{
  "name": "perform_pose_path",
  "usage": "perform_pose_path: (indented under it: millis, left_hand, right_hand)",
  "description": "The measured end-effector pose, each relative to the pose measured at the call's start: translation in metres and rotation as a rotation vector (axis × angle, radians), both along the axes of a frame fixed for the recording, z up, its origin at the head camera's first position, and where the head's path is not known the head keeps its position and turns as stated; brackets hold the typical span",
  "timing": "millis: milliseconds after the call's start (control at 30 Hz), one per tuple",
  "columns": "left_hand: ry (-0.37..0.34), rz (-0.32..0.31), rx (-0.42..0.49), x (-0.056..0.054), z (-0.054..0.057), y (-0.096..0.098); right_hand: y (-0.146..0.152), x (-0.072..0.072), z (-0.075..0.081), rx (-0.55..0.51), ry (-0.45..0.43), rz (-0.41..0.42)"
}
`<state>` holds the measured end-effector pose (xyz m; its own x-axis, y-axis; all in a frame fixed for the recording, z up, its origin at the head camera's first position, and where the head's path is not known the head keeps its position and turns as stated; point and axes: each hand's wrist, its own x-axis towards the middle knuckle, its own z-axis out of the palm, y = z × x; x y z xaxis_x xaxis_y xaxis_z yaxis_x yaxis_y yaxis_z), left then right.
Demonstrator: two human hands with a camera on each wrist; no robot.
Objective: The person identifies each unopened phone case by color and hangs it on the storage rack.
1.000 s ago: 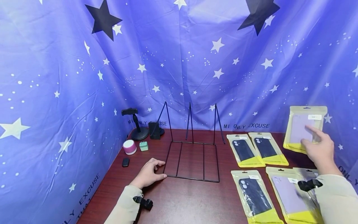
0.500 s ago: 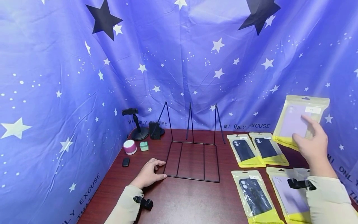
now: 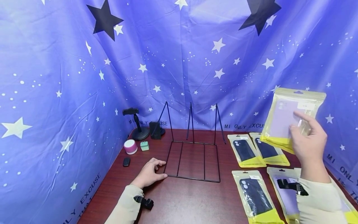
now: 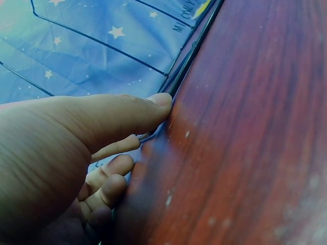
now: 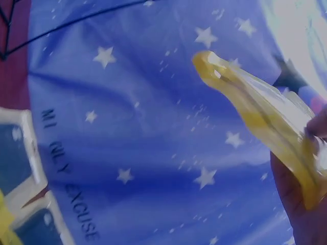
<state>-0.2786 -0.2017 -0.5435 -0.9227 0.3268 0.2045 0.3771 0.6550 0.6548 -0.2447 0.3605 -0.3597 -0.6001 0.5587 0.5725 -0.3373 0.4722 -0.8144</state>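
Observation:
My right hand grips a clear zip bag with a yellow lower end and a lilac phone case inside, raised above the table on the right. Thumb and index finger lie over its front; the other fingers are hidden behind it. In the right wrist view the bag shows nearly edge-on. A black wire rack with three upright prongs stands mid-table. My left hand holds its front left corner. In the left wrist view the thumb touches the wire, with the other fingers bent below.
Bagged black phone cases and a bagged lilac case lie on the right, partly under my forearm. At left are a phone stand, a pink-and-white jar, a green charger plug and a small black item. Starry fabric hangs behind.
My right hand has carried the bagged lilac case up and to the left, off the back right of the table. My left hand has stayed at the rack's corner.

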Motion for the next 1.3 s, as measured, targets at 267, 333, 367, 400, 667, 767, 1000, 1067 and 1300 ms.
perform_pose_path:
  millis: [267,333,367,400,667,767,1000,1067,1300]
  left_hand:
    - [0.003,-0.013,0.004,-0.001,0.001,0.001]
    - [0.008,-0.011,0.002,-0.001,0.001,0.001]
    - [0.002,-0.005,-0.001,-0.001,0.000,0.001]
    - [-0.001,0.000,-0.002,-0.001,0.000,0.001]
    - [-0.030,0.016,-0.002,0.002,-0.001,0.001]
    - [-0.033,0.017,-0.001,0.002,-0.001,0.000]
    - [-0.026,0.012,-0.008,0.001,0.000,0.000]
    - [-0.025,0.009,-0.009,0.000,-0.001,0.001]
    - [-0.020,0.004,-0.005,0.000,-0.003,-0.001]
  right_hand:
    - [-0.022,0.020,0.010,0.083,0.122,0.078]
    - [-0.026,0.024,0.010,0.098,0.122,0.083]
    - [-0.028,0.026,0.011,0.108,0.126,0.090]
    - [-0.031,0.027,0.012,0.123,0.134,0.097]
    - [-0.046,0.040,0.020,0.137,0.311,0.212]
    - [-0.052,0.045,0.021,0.122,0.341,0.236]
    - [-0.064,0.057,0.025,0.107,0.429,0.328]
    - [-0.068,0.060,0.028,0.077,0.478,0.376]
    - [-0.087,0.069,0.034,0.022,0.644,0.667]
